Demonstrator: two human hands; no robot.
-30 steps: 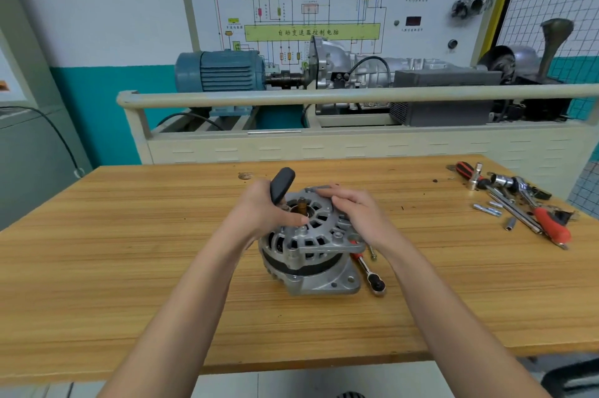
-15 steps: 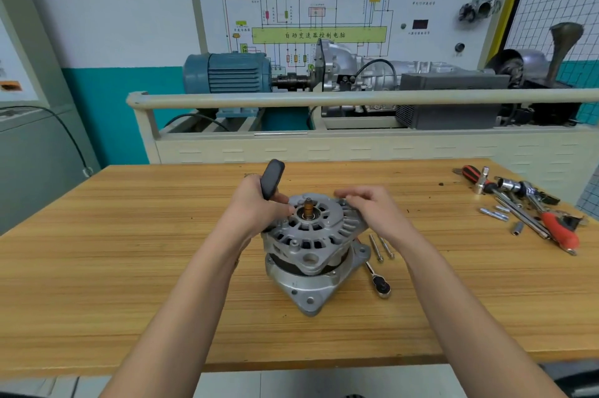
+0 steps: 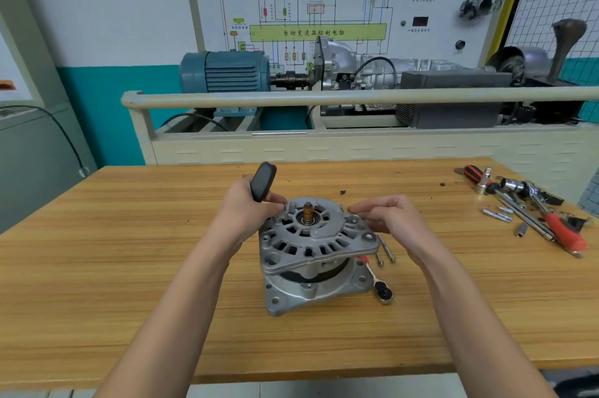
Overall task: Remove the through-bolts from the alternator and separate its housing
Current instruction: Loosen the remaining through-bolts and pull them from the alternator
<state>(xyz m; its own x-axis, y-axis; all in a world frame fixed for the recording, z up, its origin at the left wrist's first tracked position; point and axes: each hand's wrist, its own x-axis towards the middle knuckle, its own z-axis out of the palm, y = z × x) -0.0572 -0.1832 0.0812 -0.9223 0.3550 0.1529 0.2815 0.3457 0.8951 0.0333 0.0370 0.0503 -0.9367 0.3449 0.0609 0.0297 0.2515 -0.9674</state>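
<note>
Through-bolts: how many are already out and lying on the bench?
2 visible. Both lie side by side on the bench just right of the alternator, under the right hand: one bolt, the other. More may be hidden behind the alternator or hands.

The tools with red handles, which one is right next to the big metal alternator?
The ratchet, lying against the alternator at its right side, with only a bit of red showing. The other red-handled tools lie far off at the table's right end.
</note>
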